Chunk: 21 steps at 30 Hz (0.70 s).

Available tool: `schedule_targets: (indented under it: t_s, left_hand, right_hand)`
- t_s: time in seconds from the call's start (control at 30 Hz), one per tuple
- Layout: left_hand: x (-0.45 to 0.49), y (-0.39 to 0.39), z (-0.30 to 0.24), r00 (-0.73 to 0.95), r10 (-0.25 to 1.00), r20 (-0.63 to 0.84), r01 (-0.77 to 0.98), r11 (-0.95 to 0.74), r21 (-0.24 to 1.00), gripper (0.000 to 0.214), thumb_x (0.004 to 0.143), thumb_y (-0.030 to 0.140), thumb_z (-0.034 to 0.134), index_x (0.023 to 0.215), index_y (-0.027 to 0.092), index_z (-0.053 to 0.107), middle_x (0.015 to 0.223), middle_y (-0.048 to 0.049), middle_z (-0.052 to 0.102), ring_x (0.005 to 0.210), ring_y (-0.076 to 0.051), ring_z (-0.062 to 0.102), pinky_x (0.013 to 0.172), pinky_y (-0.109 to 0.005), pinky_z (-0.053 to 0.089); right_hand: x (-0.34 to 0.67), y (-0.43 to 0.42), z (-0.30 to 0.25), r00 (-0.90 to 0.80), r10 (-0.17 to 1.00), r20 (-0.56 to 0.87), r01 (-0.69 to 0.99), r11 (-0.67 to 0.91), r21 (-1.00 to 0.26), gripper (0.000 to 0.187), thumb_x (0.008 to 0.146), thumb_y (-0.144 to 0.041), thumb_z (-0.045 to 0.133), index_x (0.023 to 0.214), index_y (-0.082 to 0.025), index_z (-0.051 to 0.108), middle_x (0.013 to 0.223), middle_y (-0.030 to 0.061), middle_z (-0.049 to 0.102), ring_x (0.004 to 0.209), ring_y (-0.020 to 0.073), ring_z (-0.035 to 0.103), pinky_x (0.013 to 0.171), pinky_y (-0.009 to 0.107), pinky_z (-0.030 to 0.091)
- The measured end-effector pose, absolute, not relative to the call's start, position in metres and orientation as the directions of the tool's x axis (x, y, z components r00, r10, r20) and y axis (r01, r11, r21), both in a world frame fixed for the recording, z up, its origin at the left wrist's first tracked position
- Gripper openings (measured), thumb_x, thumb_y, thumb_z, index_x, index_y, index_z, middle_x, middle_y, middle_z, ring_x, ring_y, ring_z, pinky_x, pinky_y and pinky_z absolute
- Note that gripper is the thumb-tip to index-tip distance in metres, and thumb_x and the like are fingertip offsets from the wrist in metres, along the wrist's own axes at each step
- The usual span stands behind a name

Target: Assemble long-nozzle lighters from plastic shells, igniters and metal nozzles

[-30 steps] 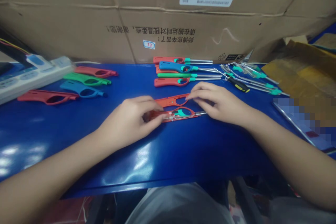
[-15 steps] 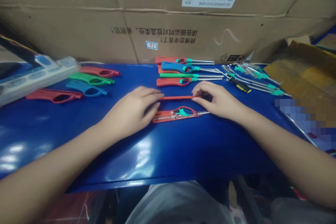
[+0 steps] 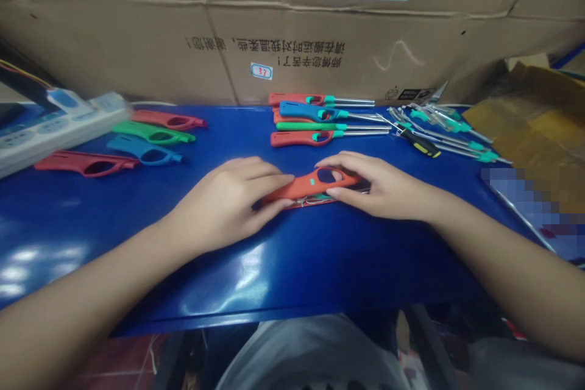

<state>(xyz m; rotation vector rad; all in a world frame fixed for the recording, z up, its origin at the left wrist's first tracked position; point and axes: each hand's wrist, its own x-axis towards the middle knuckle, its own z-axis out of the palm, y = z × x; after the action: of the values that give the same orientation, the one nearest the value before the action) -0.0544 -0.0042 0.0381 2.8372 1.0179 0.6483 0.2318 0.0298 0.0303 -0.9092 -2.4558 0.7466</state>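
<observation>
An orange lighter casing half [image 3: 299, 186] is held between my two hands, tilted over the open lower half [image 3: 305, 202] of the same long-necked lighter. My left hand [image 3: 233, 202] pinches the casing's left, wide end between thumb and fingers. At the right end, by the trigger loop, my right hand [image 3: 381, 186] grips it with thumb and fingertips. Beneath it, white wires and a bit of the green trigger [image 3: 320, 196] show; the rest of the inside is covered.
Several closed lighters [image 3: 304, 139] lie behind my hands. A yellow-black screwdriver [image 3: 419, 143] and metal lighter tubes [image 3: 461, 145] are at the right. Loose casing halves [image 3: 153, 149] and a white power strip [image 3: 59, 128] lie left. A cardboard wall [image 3: 150, 49] closes off the back.
The orange casing half, seen edge-on before, has turned its outer face up and come down onto the lower half. Both hands have moved with it towards me.
</observation>
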Motion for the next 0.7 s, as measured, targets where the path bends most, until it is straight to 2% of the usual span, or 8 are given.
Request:
schedule_targets:
  t_s: [0.1, 0.23, 0.43, 0.7]
  left_hand:
    - [-0.0544, -0.0045, 0.0376, 0.717, 0.630, 0.299, 0.594, -0.776, 0.211, 0.025, 0.102, 0.032, 0.058, 0.116, 0.016, 0.072, 0.106, -0.0093, 0.076, 0.094, -0.023, 0.069, 0.084, -0.036, 0.054]
    - [-0.0548, -0.0049, 0.0363, 0.730, 0.638, 0.244, 0.603, -0.770, 0.209, 0.023, 0.100, 0.033, 0.061, 0.114, 0.018, 0.072, 0.105, -0.0071, 0.075, 0.093, -0.022, 0.068, 0.084, -0.036, 0.052]
    - [-0.0548, -0.0042, 0.0345, 0.715, 0.664, 0.219, 0.625, -0.748, 0.223, 0.021, 0.098, 0.032, 0.064, 0.112, 0.019, 0.073, 0.102, -0.0056, 0.075, 0.092, -0.022, 0.068, 0.080, -0.035, 0.052]
    - [-0.0562, -0.0054, 0.0366, 0.679, 0.699, 0.223, 0.672, -0.715, 0.193, 0.021, 0.097, 0.036, 0.063, 0.109, 0.022, 0.073, 0.102, -0.0036, 0.076, 0.092, -0.021, 0.070, 0.074, -0.031, 0.052]
  right_hand:
    - [0.2342, 0.0319, 0.0288, -0.756, 0.629, 0.181, 0.450, 0.700, -0.554, 0.033, 0.097, -0.034, 0.064, 0.128, -0.022, 0.064, 0.119, 0.0099, 0.068, 0.109, 0.0251, 0.063, 0.093, 0.040, 0.053]
    - [0.2356, 0.0338, 0.0272, -0.797, 0.583, 0.159, 0.430, 0.732, -0.529, 0.032, 0.098, -0.036, 0.064, 0.127, -0.024, 0.063, 0.123, 0.0105, 0.063, 0.116, 0.0257, 0.058, 0.100, 0.043, 0.049]
    - [0.2322, 0.0331, 0.0245, -0.801, 0.581, 0.147, 0.442, 0.739, -0.508, 0.030, 0.098, -0.035, 0.063, 0.126, -0.021, 0.062, 0.122, 0.0111, 0.063, 0.114, 0.0254, 0.058, 0.100, 0.043, 0.048]
    - [0.2298, 0.0324, 0.0222, -0.795, 0.580, 0.178, 0.449, 0.760, -0.470, 0.028, 0.098, -0.033, 0.064, 0.125, -0.024, 0.063, 0.123, 0.0117, 0.065, 0.113, 0.0275, 0.060, 0.099, 0.046, 0.048]
